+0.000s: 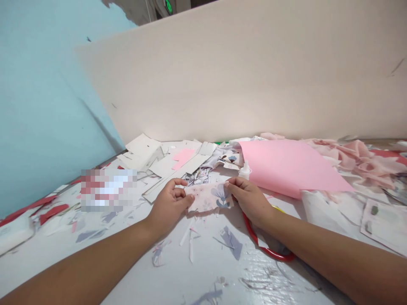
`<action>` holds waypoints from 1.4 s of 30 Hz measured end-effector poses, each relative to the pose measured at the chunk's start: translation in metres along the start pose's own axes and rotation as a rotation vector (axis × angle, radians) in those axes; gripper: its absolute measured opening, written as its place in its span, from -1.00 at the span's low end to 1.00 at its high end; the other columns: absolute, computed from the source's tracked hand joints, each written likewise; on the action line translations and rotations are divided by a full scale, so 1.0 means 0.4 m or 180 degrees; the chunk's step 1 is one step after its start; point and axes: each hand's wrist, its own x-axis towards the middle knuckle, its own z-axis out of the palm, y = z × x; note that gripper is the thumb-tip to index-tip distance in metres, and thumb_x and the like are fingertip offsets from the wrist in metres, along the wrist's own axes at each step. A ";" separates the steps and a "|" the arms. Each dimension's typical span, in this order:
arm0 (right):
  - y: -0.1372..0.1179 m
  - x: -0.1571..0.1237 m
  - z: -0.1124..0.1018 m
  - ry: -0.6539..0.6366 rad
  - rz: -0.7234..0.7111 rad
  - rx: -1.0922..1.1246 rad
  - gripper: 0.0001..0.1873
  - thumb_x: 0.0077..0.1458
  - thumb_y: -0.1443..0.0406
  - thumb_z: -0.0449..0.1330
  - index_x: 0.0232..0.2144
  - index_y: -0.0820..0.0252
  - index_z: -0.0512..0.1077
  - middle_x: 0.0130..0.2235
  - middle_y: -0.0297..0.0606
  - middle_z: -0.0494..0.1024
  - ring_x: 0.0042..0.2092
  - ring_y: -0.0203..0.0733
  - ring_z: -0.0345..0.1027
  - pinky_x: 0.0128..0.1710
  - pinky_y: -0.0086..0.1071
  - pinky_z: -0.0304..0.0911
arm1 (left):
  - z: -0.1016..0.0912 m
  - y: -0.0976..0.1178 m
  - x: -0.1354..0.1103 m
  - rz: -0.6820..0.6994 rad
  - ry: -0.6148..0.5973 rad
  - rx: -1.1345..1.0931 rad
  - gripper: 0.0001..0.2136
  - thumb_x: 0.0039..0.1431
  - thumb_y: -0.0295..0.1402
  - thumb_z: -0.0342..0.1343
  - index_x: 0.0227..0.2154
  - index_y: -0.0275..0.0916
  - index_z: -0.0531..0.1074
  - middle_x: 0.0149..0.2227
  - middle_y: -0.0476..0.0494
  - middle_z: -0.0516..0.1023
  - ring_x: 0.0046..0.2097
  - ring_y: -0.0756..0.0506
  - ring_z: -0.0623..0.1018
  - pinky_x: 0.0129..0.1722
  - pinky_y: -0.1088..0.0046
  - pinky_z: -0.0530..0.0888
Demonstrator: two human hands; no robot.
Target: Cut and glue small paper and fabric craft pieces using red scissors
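Note:
A small strip of pale pink fabric (206, 199) with a blue-grey flower print is stretched between my two hands above the white table. My left hand (171, 201) pinches its left end between thumb and fingers. At the right end, my right hand (249, 199) grips the upper corner the same way. The strip's lower edge looks ragged. Red-handled scissors (280, 256) lie beneath my right forearm, which hides part of them. Just behind my right hand stands a small white bottle (245, 170) with a pointed tip.
A large pink sheet (289, 165) lies at the right, with crumpled pink fabric (356, 156) beyond it. White card pieces (144, 152) are piled at the back left. Thin scraps (232, 241) litter the white table (133, 271). A cream board (241, 76) rises behind.

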 end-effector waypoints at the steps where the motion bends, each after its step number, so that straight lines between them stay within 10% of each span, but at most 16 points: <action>1: 0.002 0.001 0.000 0.0008 -0.0009 -0.0024 -0.78 -0.05 0.16 0.11 -0.59 0.17 0.26 -0.66 -0.43 0.33 -0.60 -0.37 0.10 -0.59 -0.48 0.01 | 0.001 0.000 0.000 -0.0001 0.0016 0.0003 -0.68 -0.13 -0.31 0.18 -0.28 -0.16 0.23 -0.63 0.16 0.31 -0.60 0.06 0.36 -0.57 0.55 0.34; 26: 0.011 0.004 0.009 -0.0171 -0.0157 0.0170 -0.83 -0.18 0.35 0.23 -0.45 0.20 0.32 -0.54 -0.41 0.45 -0.51 -0.33 0.31 -0.49 -0.45 0.21 | 0.000 -0.001 0.008 0.0266 0.0042 -0.0243 -0.68 -0.15 -0.40 0.20 -0.32 -0.18 0.20 -0.59 0.17 0.31 -0.53 0.10 0.37 -0.55 0.61 0.36; 42: 0.018 0.003 0.016 -0.0558 -0.0282 0.0569 -0.66 -0.24 0.39 0.29 -0.34 0.17 0.31 -0.41 -0.35 0.54 -0.38 -0.21 0.44 -0.40 -0.38 0.33 | 0.007 -0.007 -0.002 0.0173 -0.0578 -0.0578 -0.58 -0.19 -0.47 0.22 -0.27 -0.15 0.14 -0.38 0.03 0.44 -0.45 0.02 0.47 -0.54 0.51 0.44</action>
